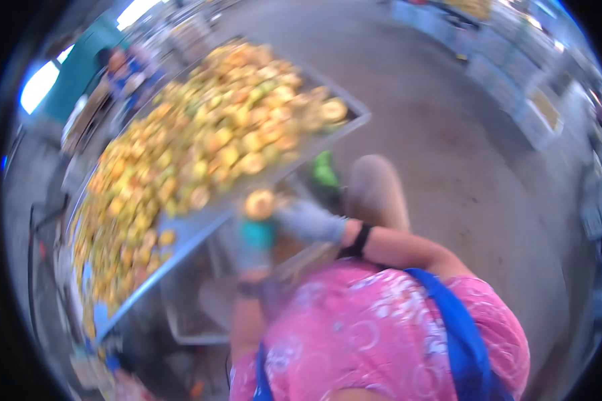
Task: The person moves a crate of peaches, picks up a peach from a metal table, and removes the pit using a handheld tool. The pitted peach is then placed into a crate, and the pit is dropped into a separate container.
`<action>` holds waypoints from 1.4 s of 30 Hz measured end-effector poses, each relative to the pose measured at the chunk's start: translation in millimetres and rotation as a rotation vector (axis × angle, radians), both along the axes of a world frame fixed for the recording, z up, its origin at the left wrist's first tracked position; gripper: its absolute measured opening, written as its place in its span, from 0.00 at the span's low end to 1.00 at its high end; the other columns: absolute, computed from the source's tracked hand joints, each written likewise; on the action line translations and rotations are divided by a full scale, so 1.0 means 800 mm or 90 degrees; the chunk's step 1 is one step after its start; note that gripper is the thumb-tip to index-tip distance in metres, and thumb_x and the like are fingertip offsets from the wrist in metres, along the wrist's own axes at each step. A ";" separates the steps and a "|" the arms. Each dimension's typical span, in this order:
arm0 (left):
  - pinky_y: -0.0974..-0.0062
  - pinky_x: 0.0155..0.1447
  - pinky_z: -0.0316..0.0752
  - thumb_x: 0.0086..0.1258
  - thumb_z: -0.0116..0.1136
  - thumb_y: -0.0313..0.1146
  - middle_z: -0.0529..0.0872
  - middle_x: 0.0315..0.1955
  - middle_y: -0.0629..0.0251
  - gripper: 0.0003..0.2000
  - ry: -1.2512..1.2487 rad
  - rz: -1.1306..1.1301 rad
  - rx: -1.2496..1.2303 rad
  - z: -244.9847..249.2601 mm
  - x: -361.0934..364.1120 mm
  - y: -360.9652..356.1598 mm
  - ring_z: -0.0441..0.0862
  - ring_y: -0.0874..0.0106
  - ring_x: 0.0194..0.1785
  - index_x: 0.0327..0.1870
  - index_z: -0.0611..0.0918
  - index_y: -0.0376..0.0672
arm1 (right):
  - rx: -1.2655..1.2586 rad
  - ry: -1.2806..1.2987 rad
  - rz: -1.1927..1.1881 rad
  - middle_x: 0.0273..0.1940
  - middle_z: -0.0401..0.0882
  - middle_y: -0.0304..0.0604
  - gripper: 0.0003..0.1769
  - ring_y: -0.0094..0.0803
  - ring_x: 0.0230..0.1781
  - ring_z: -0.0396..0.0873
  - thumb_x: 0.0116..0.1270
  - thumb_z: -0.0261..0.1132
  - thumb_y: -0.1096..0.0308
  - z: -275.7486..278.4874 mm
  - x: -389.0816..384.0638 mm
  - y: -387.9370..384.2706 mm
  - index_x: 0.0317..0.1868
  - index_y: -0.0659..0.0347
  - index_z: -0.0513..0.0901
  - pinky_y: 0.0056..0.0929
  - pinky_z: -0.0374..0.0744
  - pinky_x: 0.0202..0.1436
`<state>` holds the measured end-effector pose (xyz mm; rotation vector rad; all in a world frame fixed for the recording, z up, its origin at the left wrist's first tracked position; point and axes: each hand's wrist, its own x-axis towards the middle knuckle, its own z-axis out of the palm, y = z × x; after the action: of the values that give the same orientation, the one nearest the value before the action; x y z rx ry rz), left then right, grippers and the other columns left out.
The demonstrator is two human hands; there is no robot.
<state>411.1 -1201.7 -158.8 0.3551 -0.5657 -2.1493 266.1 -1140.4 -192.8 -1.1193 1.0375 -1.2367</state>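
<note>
A round yellow-orange fruit piece (259, 204) shows at the top of my left hand (253, 248), which is gloved and closed around it, with a teal patch just below the fruit. My right hand (309, 220), in a pale grey glove, is close to the right side of the fruit; motion blur hides its fingers and anything in them. Beyond both hands, many yellow and orange fruit pieces (227, 127) are heaped on a metal-edged table (180, 250). A dark band circles my right wrist.
Below the table edge is a pale crate (201, 339), partly hidden by my left arm. A bright green item (325, 169) lies beyond my right hand. At the upper left, another person (124, 73) is beside the table. Stacked pale crates (498, 83) line the upper right.
</note>
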 end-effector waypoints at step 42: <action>0.71 0.52 0.76 0.77 0.44 0.32 0.81 0.40 0.67 0.10 -0.257 0.135 -0.223 -0.001 -0.026 0.019 0.79 0.71 0.44 0.45 0.79 0.41 | 0.056 0.173 0.174 0.48 0.79 0.56 0.34 0.47 0.50 0.79 0.76 0.41 0.42 -0.002 0.034 0.003 0.56 0.69 0.72 0.41 0.74 0.57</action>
<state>390.5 -1186.5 -159.3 0.6283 -1.0654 -1.7396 293.3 -1137.8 -194.2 -1.3362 1.0864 -0.8299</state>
